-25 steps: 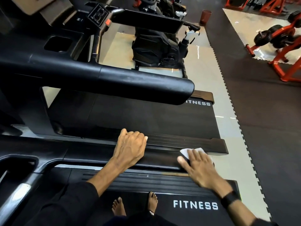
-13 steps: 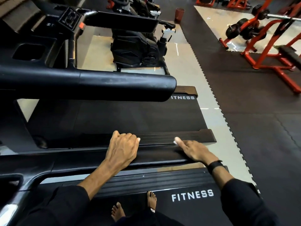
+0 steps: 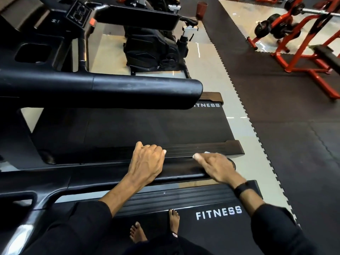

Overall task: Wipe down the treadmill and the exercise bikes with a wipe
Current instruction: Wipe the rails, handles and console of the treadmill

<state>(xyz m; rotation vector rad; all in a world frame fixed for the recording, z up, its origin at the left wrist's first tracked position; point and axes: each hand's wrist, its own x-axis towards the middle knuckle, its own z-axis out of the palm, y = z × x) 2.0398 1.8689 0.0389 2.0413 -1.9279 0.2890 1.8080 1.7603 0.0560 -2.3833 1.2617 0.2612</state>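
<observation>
Standing barefoot on near treadmill belt [image 3: 211,234] marked FITNESS, person has both hands on its black handrail [image 3: 184,171]. Left hand [image 3: 147,162] curls over rail's far edge, gripping it; right hand [image 3: 215,166] lies fingers straight, pressing white wipe [image 3: 207,152] onto rail near its right end, w/ only a sliver of wipe showing. Farther off: 2nd treadmill [image 3: 147,126], then exercise bike [image 3: 154,48].

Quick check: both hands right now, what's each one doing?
Left hand: fingers curled over the black treadmill handrail, gripping it.
Right hand: pressing a white wipe against the handrail's end; grip cannot be told.
</observation>
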